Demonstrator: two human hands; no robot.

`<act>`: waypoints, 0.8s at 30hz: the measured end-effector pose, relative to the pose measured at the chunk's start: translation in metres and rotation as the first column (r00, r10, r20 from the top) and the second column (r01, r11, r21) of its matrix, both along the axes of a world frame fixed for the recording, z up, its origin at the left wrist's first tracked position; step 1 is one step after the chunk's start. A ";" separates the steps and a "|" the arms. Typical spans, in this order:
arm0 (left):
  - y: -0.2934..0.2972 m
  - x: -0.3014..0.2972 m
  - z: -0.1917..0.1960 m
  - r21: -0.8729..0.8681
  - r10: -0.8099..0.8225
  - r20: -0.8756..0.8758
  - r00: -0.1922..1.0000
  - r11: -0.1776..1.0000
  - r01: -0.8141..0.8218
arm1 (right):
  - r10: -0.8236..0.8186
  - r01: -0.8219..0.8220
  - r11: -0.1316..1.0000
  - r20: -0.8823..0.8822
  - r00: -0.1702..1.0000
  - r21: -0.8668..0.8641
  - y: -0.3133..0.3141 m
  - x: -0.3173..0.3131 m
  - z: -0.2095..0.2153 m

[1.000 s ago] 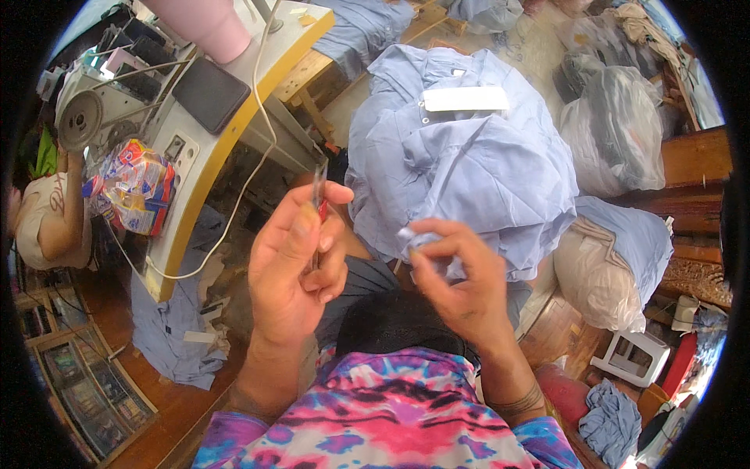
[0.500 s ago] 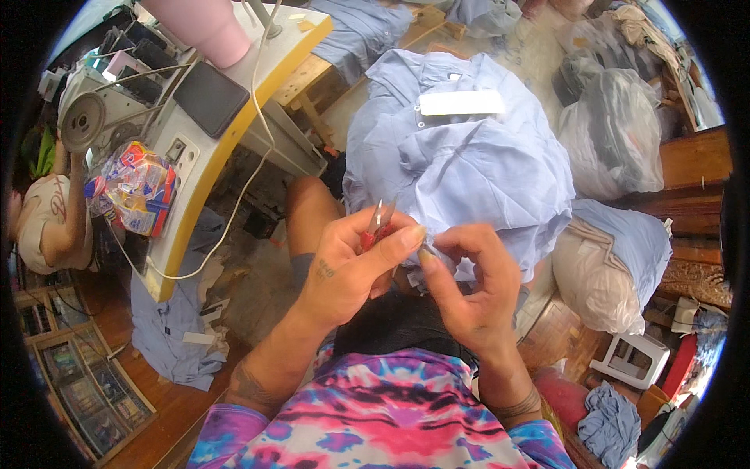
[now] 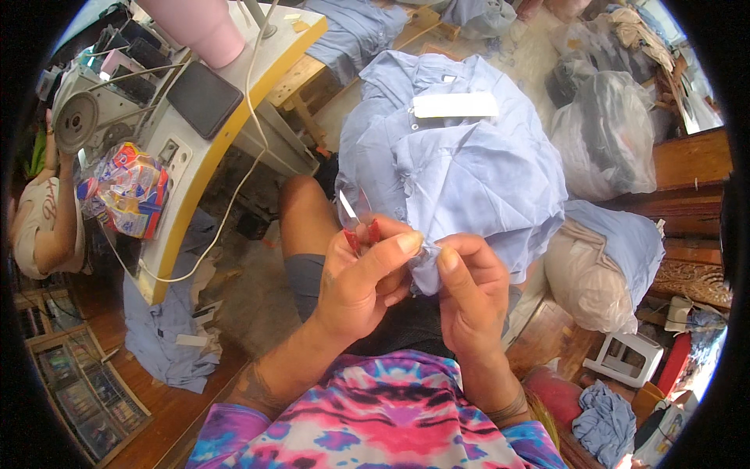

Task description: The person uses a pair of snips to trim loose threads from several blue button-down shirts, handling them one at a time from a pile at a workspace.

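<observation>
in the head view, the left hand (image 3: 367, 273) grasps a pair of red-handled snips (image 3: 362, 232) in its curled fingers, the bare blades pointing up and away past the knuckles. the same hand's thumb also presses at a small fold of cloth, meeting the right hand (image 3: 474, 289) there; the right hand pinches that fold between thumb and forefinger, its other fingers bent. the two hands are almost touching, above the lap. the fold belongs to a light-blue garment (image 3: 476, 176), which is heaped just beyond the hands, its near edge hanging down by the knees. a blank-looking white tag (image 3: 455, 105) lies across its upper part, near the collar.

to the left stands a white counter (image 3: 198, 159) with a yellow edge. on it are a dark phone (image 3: 205, 99), a pink tumbler (image 3: 207, 31) and a crumpled printed plastic packet (image 3: 125, 191); a pale cord (image 3: 262, 129) loops down beside the edge. below, another blue garment (image 3: 168, 338) lies on the wooden floor. a co-worker's pale shirt (image 3: 39, 227) shows at the far left. to the right sit a clear plastic bag (image 3: 605, 137), a wrapped bundle (image 3: 574, 270) partly under blue cloth (image 3: 617, 230), and a white stool (image 3: 625, 359).
</observation>
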State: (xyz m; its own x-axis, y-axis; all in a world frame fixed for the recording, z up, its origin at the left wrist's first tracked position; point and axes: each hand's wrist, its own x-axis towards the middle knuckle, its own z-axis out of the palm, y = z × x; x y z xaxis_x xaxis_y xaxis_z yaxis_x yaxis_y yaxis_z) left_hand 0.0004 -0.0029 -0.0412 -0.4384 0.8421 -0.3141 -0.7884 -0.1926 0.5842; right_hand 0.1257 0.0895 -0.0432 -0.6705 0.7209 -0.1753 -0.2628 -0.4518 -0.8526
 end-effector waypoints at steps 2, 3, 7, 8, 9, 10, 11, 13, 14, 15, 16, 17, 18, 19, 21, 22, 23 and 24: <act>0.001 -0.003 0.001 -0.019 -0.021 0.022 1.000 1.000 0.022 | 0.017 -0.019 0.995 -0.023 1.000 -0.103 0.000 -0.001 0.000; 0.001 -0.004 0.002 -0.018 -0.028 0.036 0.999 0.999 0.028 | 0.027 -0.032 0.990 -0.033 0.999 -0.138 0.000 -0.001 0.000; 0.002 -0.007 0.004 -0.004 -0.047 0.093 0.995 0.999 0.048 | 0.024 -0.030 0.995 -0.060 0.998 -0.100 0.000 -0.003 0.001; 0.001 -0.008 0.004 0.001 -0.050 0.107 0.993 0.999 0.050 | 0.010 -0.010 0.999 -0.021 1.000 0.046 0.000 -0.003 0.001; 0.001 -0.010 0.005 -0.004 -0.067 0.085 0.994 0.998 0.068 | -0.009 0.006 0.981 0.016 1.000 0.191 -0.001 -0.003 0.001; 0.000 -0.013 0.005 -0.009 -0.083 0.063 0.995 0.996 0.084 | -0.034 0.015 0.943 0.050 0.998 0.334 -0.001 -0.003 0.001; -0.001 -0.016 0.006 -0.015 -0.100 0.040 0.994 0.995 0.100 | -0.034 0.008 0.939 0.071 0.997 0.343 0.000 -0.003 0.002; -0.005 -0.017 0.012 -0.131 -0.081 -0.154 0.985 0.990 0.061 | -0.040 -0.005 0.933 0.117 0.992 0.359 0.001 -0.004 0.005; -0.007 -0.017 0.015 -0.185 -0.079 -0.250 0.965 0.982 0.032 | -0.053 0.000 0.922 0.127 0.990 0.388 0.002 -0.005 0.006; -0.012 -0.015 0.017 -0.192 -0.068 -0.318 0.946 0.981 0.006 | -0.066 0.003 0.910 0.137 0.988 0.415 0.002 -0.006 0.006; -0.018 -0.011 0.020 -0.197 -0.057 -0.385 0.921 0.980 -0.021 | -0.079 0.007 0.897 0.146 0.986 0.442 0.002 -0.006 0.005; -0.025 -0.008 0.022 -0.200 -0.048 -0.449 0.892 0.979 -0.048 | -0.090 0.017 0.895 0.143 0.986 0.446 0.002 -0.007 0.005; -0.036 -0.009 0.026 -0.241 -0.147 -0.517 0.843 0.970 0.021 | -0.100 0.028 0.894 0.139 0.985 0.448 0.001 -0.009 0.007; -0.037 -0.005 0.028 -0.258 -0.165 -0.585 0.794 0.966 0.010 | -0.110 0.038 0.892 0.135 0.985 0.451 0.000 -0.009 0.008; -0.035 0.002 0.031 -0.289 -0.202 -0.707 0.678 0.957 -0.017 | -0.114 0.033 0.879 0.142 0.983 0.476 0.000 -0.011 0.008; -0.035 0.002 0.032 -0.303 -0.216 -0.737 0.641 0.953 -0.027 | -0.115 0.030 0.873 0.145 0.983 0.488 0.000 -0.012 0.008; -0.035 0.002 0.032 -0.311 -0.219 -0.729 0.649 0.950 -0.028 | -0.120 0.027 0.866 0.154 0.981 0.500 -0.001 -0.012 0.008; -0.034 0.002 0.032 -0.317 -0.222 -0.721 0.656 0.948 -0.028 | -0.126 0.025 0.857 0.163 0.979 0.514 -0.001 -0.013 0.007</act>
State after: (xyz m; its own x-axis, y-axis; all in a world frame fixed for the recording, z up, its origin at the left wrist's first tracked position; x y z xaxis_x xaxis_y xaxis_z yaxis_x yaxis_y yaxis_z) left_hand 0.0021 -0.0369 -0.0095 -0.5483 0.8237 -0.1442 -0.0712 0.1258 0.9895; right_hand 0.1132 0.0885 -0.0364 -0.6026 0.7899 0.1136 -0.0942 0.0710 -0.9930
